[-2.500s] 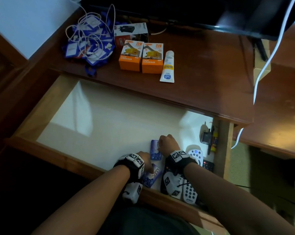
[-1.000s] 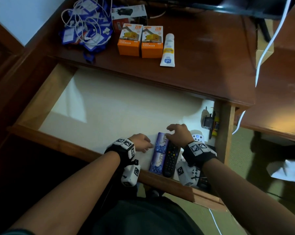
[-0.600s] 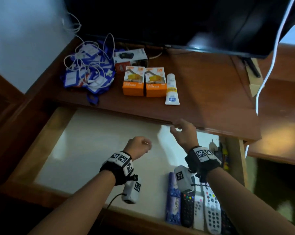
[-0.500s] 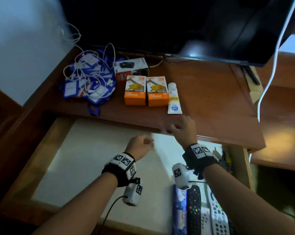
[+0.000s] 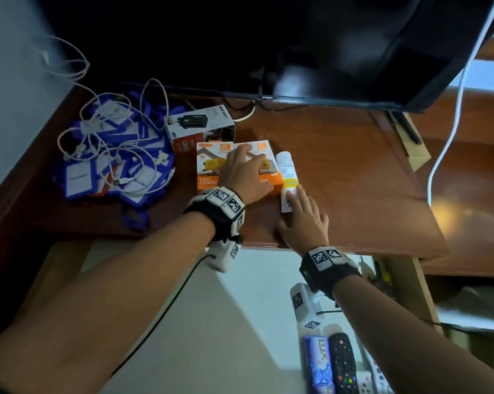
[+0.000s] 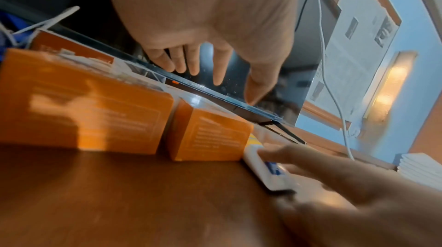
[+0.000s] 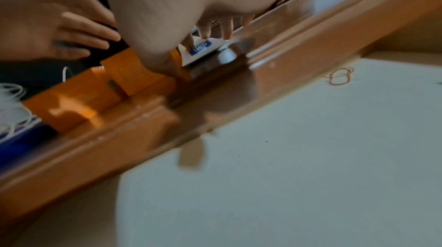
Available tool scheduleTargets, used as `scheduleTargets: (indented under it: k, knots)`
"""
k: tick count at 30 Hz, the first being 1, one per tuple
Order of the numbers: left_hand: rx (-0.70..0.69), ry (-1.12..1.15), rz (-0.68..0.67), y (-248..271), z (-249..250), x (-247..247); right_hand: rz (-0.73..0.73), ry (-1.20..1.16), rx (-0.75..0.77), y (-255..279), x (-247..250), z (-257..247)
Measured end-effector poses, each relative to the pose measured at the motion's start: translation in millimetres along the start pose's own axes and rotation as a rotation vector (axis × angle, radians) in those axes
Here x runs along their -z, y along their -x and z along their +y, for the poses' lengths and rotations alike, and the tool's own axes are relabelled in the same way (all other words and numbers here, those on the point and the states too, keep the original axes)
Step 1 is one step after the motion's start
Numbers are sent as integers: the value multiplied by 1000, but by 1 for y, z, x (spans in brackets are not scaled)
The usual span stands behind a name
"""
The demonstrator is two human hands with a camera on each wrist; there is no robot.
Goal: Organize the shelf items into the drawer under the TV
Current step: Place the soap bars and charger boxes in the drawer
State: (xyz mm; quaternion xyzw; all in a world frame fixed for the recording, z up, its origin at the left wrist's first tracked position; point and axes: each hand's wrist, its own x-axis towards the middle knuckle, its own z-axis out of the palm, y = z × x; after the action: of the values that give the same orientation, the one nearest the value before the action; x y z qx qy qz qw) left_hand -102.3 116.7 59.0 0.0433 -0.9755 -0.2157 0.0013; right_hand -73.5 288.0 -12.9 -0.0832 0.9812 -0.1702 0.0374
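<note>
Two orange charger boxes (image 5: 208, 169) (image 6: 83, 103) stand side by side on the wooden shelf top (image 5: 339, 177) under the TV. A white tube (image 5: 286, 169) (image 6: 265, 168) (image 7: 203, 48) lies just right of them. My left hand (image 5: 248, 162) (image 6: 203, 66) hovers open over the right orange box (image 5: 264, 149) (image 6: 208, 136), fingers spread. My right hand (image 5: 294, 201) (image 7: 210, 34) rests its fingertips on the tube's near end, thumb beside the box. The open drawer (image 5: 211, 322) lies below with several remotes (image 5: 343, 362) at its front right.
A pile of blue lanyards and white cables (image 5: 112, 157) lies at the shelf's left. A black-and-white box (image 5: 200, 123) stands behind the orange ones. The TV (image 5: 240, 38) hangs low over the shelf back. A white cable (image 5: 453, 123) runs down on the right.
Both hands have left the remotes in the drawer and risen to the shelf top. The left now hovers over the orange boxes, the right touches the tube.
</note>
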Motion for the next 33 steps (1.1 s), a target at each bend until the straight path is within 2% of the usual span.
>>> scheduleTargets:
  k: [3, 8, 15, 18, 21, 24, 27, 30, 33]
  knots:
    - [-29, -158, -197, -25, 3, -2, 51, -9, -16, 13, -6, 8]
    - [10, -268, -349, -55, 1, -11, 139, -60, 8, 35, -10, 25]
    - [-54, -345, -317, -35, 14, -14, 195, -63, -30, 34, -6, 33]
    - [-61, -281, -279, -12, 22, -3, 224, -81, -69, 26, -7, 33]
    - [-88, -111, -213, 21, 25, 12, 274, -127, -23, 23, -7, 34]
    - [-135, 127, -207, 68, 20, 12, 291, -220, 30, 26, -3, 37]
    - [-195, 310, -207, 127, 13, -3, 307, -213, 68, 42, 1, 38]
    - [-255, 284, -205, 179, 7, -30, 195, -231, -62, 71, 7, 35]
    - [-221, 247, -378, 215, -7, -58, 36, -358, -238, 112, 13, 33]
